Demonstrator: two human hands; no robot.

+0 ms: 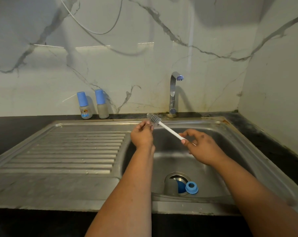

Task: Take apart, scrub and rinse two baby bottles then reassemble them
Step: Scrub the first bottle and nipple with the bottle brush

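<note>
Two baby bottles stand capped against the back wall: one with a printed picture [84,107] and a plain frosted one [102,106], both with blue caps. Over the sink basin I hold a bottle brush [168,130] with a white handle and grey bristle head. My right hand [201,147] pinches the handle's end. My left hand [142,135] has curled fingers that pinch at the bristle head's near side; whether they hold anything small is not visible. A blue screw ring [192,187] lies in the basin beside the drain.
The steel sink [218,134] has a ribbed drainboard [73,151] to the left. A chrome tap [173,94] stands behind the basin, with no water running. A frosted piece [169,186] and a blue piece [180,186] lie over the drain. Black counter surrounds the sink.
</note>
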